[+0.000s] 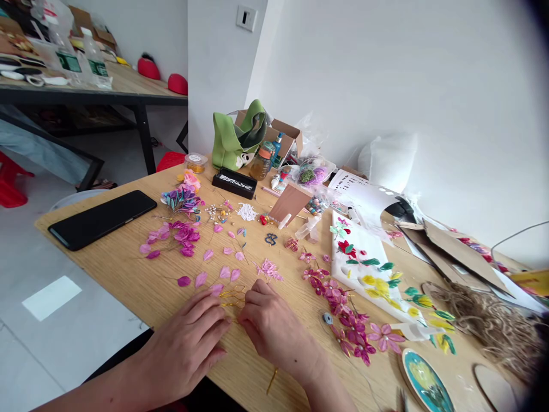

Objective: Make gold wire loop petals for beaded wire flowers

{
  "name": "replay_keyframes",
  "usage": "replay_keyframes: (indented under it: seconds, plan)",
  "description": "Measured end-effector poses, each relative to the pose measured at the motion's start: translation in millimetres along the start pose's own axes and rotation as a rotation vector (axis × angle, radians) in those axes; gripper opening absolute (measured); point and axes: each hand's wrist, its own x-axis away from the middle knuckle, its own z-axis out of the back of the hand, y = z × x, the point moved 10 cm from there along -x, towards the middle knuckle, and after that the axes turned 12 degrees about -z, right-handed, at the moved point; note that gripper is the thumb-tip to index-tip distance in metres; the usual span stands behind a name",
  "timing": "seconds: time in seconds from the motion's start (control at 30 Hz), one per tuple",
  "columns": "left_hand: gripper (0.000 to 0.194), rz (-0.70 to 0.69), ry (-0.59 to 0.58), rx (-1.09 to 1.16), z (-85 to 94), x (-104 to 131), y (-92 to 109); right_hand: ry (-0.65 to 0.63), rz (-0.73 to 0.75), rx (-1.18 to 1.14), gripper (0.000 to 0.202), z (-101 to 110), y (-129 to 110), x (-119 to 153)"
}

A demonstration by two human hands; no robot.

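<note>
Several loops of thin gold wire (234, 294) lie on the table between my hands. My left hand (189, 337) rests beside them, fingers stretched out and its fingertips at the wire's left side. My right hand (268, 320) is closed, thumb and fingers pinched on the wire from the right; the pinch point is partly hidden. A gold wire end (271, 381) shows below my right wrist. Loose pink petals (225, 272) lie just beyond my left fingers, and a small pile of pale pink strips (269, 269) sits beyond my right hand.
A black phone (103, 219) lies at the left edge. Magenta wire-edged flowers (337, 297) spread to the right, near a small spool (327, 318), a painted oval (426, 380) and a twine bundle (493, 320). Behind stand a green bag (227, 140) and a black tray (234, 183).
</note>
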Motion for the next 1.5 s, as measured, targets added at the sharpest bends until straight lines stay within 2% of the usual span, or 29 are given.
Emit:
replay_keyframes:
  seconds: [0.67, 0.87, 1.13, 1.5]
  plan:
    - [0.027, -0.056, 0.011, -0.094, 3.3, -9, 11, 0.007, -0.039, 0.080, 0.022, -5, -3, 1]
    - [0.027, -0.031, 0.027, -0.101, 1.4, -7, 9, 0.017, -0.046, 0.157, 0.018, -7, -7, 0]
    - [0.027, -0.041, 0.046, -0.135, 0.4, -4, 11, -0.061, -0.095, 0.235, 0.020, -19, -7, -5]
    - [0.026, -0.025, 0.019, -0.117, -4.9, -2, 10, -0.052, -0.136, 0.229, 0.021, -23, -8, -9]
